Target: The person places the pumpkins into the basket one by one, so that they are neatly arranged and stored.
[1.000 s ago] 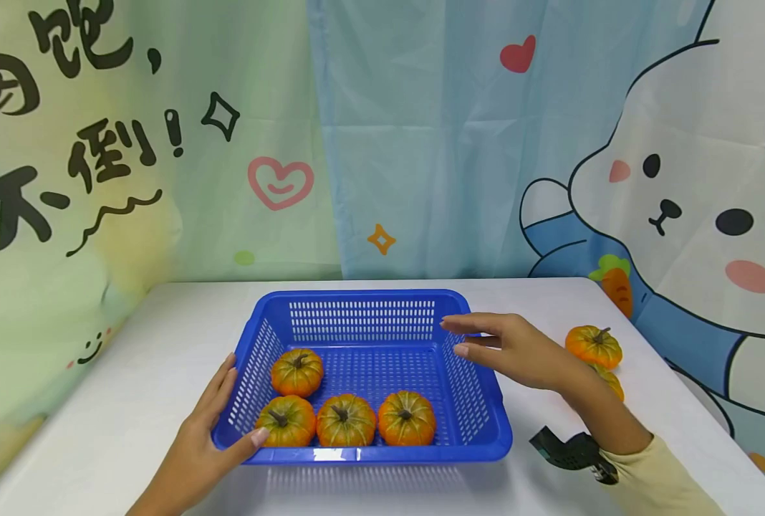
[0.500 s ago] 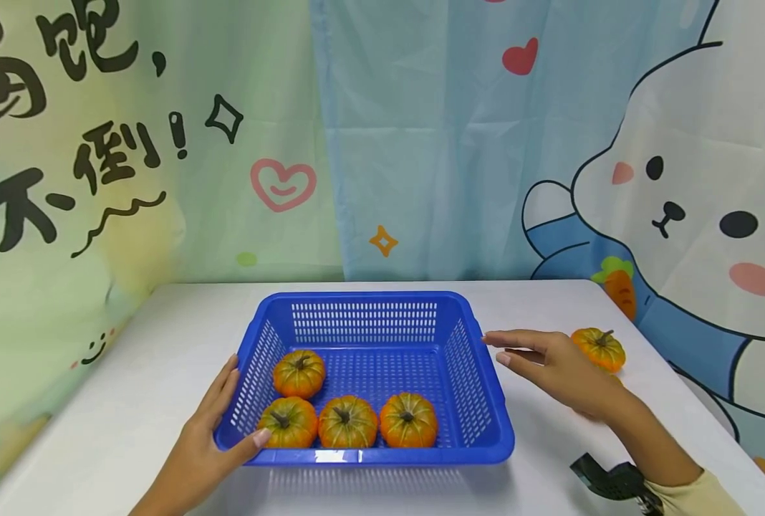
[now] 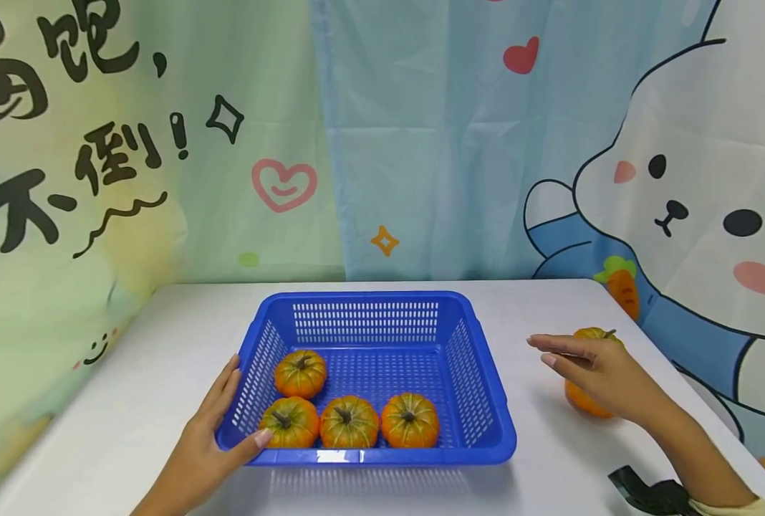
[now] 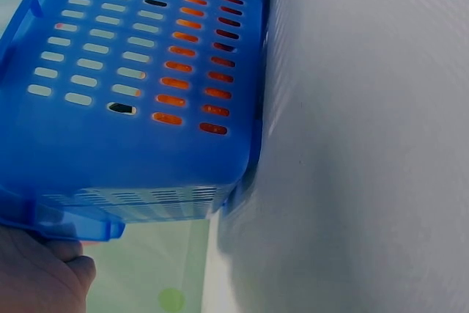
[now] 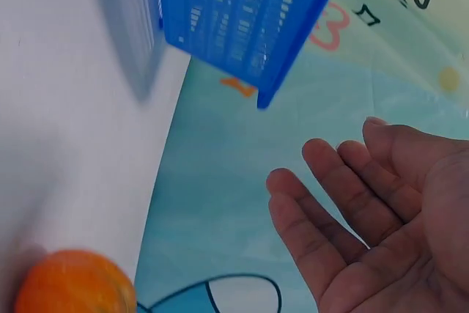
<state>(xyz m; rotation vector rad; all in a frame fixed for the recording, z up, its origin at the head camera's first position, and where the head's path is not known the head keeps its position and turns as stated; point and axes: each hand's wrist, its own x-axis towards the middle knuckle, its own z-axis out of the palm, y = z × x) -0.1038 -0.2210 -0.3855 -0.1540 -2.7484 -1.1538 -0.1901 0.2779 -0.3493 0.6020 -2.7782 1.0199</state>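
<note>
Round orange pumpkin [image 3: 584,401] near tabletop [image 3: 531,308] right edge: likely light, firm; grasp sides. Right hand [image 3: 617,376] empty, straight-fingered; left hand [image 3: 205,438] grips blue plastic basket [image 3: 421,456].

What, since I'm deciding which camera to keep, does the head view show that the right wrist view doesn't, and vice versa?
Only the head view shows the left hand at a corner of the blue basket, four pumpkins inside it and the printed animal's face.

Only the right wrist view shows the palm of the right hand.

Both show the blue basket, right hand, white table, printed curtain and a pumpkin outside the basket.
</note>
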